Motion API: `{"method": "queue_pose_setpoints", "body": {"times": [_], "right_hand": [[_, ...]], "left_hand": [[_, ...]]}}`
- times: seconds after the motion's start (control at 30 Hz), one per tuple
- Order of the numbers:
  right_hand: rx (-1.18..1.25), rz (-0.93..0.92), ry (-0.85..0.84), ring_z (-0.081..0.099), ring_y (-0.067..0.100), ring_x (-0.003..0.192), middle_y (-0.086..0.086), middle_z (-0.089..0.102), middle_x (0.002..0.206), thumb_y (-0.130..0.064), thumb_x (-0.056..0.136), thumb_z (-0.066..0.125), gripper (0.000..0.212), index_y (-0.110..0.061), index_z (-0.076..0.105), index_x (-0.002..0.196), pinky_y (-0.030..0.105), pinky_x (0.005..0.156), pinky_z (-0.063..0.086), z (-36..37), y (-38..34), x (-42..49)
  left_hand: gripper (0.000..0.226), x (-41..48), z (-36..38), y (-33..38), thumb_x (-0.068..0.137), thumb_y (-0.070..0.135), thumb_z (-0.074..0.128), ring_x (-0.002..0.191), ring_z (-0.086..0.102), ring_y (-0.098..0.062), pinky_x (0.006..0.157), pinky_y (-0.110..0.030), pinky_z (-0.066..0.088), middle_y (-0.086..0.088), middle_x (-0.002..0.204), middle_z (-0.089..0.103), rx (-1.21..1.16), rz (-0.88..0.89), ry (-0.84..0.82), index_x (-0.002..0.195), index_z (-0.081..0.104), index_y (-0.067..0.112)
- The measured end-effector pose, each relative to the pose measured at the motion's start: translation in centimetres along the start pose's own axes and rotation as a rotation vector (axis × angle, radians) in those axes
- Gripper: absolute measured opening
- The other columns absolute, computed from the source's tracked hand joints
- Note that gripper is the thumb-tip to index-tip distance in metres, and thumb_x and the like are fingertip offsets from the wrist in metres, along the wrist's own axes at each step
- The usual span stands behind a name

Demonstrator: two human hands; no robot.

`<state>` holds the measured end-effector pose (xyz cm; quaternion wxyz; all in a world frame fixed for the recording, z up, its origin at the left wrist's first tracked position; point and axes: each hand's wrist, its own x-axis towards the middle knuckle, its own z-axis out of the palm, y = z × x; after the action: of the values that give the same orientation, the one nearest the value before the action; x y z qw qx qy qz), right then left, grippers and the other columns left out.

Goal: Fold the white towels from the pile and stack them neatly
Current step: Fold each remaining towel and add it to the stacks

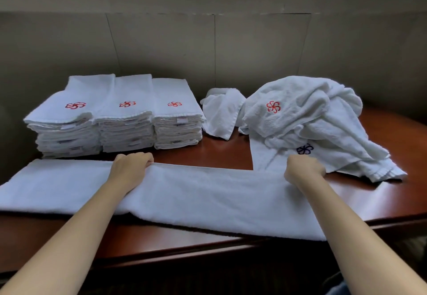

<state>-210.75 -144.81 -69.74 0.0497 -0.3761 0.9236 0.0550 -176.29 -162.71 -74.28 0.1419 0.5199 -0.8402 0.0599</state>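
While the towel (184, 193) lay across the counter (221, 153) | left hand (132, 165) gripped its far edge | right hand (302, 167) gripped likewise

Dim, soft light from above; wide-angle edges bow, slight blur.
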Motion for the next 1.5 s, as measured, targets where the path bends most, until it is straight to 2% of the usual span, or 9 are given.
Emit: {"method": "queue_pose_setpoints", "body": {"times": [0.2, 0.33, 0.7, 0.87, 1.07, 1.17, 1.27, 1.37, 1.5], "right_hand": [[-0.005, -0.594, 0.394, 0.049, 0.028, 0.112, 0.007, 0.048, 0.12, -0.015, 0.09, 0.047, 0.027, -0.015, 0.051, 0.117, 0.032, 0.084, 0.036, 2.1, -7.5, -3.9], [0.251, -0.998, 0.113, 0.021, 0.02, 0.142, 0.006, 0.029, 0.152, -0.039, 0.1, 0.039, 0.047, -0.016, 0.039, 0.14, 0.038, 0.113, 0.015, 3.9, -13.6, -6.9], [0.199, -1.01, 0.193, 0.042, 0.025, 0.12, 0.004, 0.049, 0.126, -0.038, 0.098, 0.033, 0.035, -0.017, 0.05, 0.119, 0.036, 0.102, 0.03, 4.1, -17.2, -7.2], [0.267, -1.182, 0.18, 0.001, 0.017, 0.147, 0.0, 0.003, 0.16, -0.047, 0.1, 0.028, 0.054, -0.031, 0.019, 0.15, 0.036, 0.118, -0.001, 4.5, -18.9, -7.7], [0.098, -1.187, -0.006, -0.009, 0.035, 0.145, 0.008, -0.005, 0.16, -0.069, 0.09, 0.024, 0.058, -0.056, 0.006, 0.143, 0.046, 0.116, -0.008, 5.5, -20.4, -7.2], [0.026, -1.227, 0.014, -0.01, 0.036, 0.145, 0.009, -0.005, 0.16, -0.073, 0.087, 0.022, 0.058, -0.061, 0.004, 0.141, 0.047, 0.116, -0.008, 5.4, -20.0, -6.8], [0.0, -1.259, 0.028, -0.011, 0.036, 0.145, 0.008, -0.007, 0.16, -0.073, 0.087, 0.019, 0.056, -0.063, -0.001, 0.139, 0.047, 0.115, -0.009, 5.3, -19.7, -6.9], [-0.026, -1.284, 0.033, -0.012, 0.036, 0.145, 0.008, -0.008, 0.16, -0.073, 0.087, 0.016, 0.054, -0.066, -0.005, 0.136, 0.048, 0.115, -0.01, 5.2, -19.3, -7.2], [-0.035, -1.231, -0.037, -0.016, 0.036, 0.144, 0.007, -0.012, 0.159, -0.072, 0.088, 0.017, 0.049, -0.072, -0.006, 0.131, 0.057, 0.112, -0.011, 5.2, -19.3, -7.4]], "left_hand": [[0.025, 0.8, -0.1, -0.2, 0.1, 0.018, 0.039, 0.097, 0.054, -0.018, 0.083, -0.03, 0.03, 0.004, 0.1, 0.059, -0.017, 0.034, -0.054, 0.103, 0.061, 0.028], [0.015, 0.6, -0.6, -1.3, 0.097, 0.029, 0.05, 0.1, 0.053, -0.015, 0.092, -0.035, 0.031, 0.009, 0.098, 0.062, -0.173, -0.03, -0.06, 0.095, 0.064, 0.028], [0.022, 1.4, -1.5, -5.2, 0.101, 0.02, 0.042, 0.104, 0.054, -0.02, 0.095, -0.034, 0.039, 0.003, 0.109, 0.062, -0.193, -0.014, -0.221, 0.102, 0.064, 0.019], [0.016, 2.6, -1.0, -5.5, 0.099, 0.019, 0.042, 0.086, 0.053, -0.022, 0.095, -0.034, 0.036, 0.002, 0.095, 0.058, -0.002, 0.149, -0.172, 0.094, 0.056, 0.022], [0.031, 0.7, -1.1, -4.6, 0.058, 0.019, 0.089, 0.052, 0.058, -0.022, 0.043, -0.024, 0.043, -0.005, 0.06, 0.056, 0.253, 0.163, 0.175, 0.066, 0.061, 0.009], [0.026, -0.5, -0.7, -4.8, 0.096, 0.036, 0.05, 0.097, 0.061, -0.025, 0.073, -0.032, 0.049, -0.004, 0.103, 0.059, 0.07, -0.165, 0.005, 0.102, 0.062, 0.013], [0.052, -2.8, 0.0, -5.8, 0.098, 0.054, 0.027, 0.141, 0.026, -0.021, 0.112, -0.045, 0.021, 0.0, 0.152, 0.028, -0.055, -0.251, -0.287, 0.146, 0.034, 0.033], [0.054, -4.0, -0.3, -6.8, 0.098, 0.056, 0.019, 0.147, 0.001, -0.012, 0.117, -0.047, 0.001, 0.007, 0.161, 0.001, -0.032, -0.208, -0.359, 0.15, 0.011, 0.042], [0.052, -3.3, -1.3, -8.7, 0.1, 0.051, 0.019, 0.147, 0.007, -0.015, 0.117, -0.05, 0.004, 0.002, 0.161, 0.009, -0.035, -0.349, -0.297, 0.151, 0.018, 0.037]]}}
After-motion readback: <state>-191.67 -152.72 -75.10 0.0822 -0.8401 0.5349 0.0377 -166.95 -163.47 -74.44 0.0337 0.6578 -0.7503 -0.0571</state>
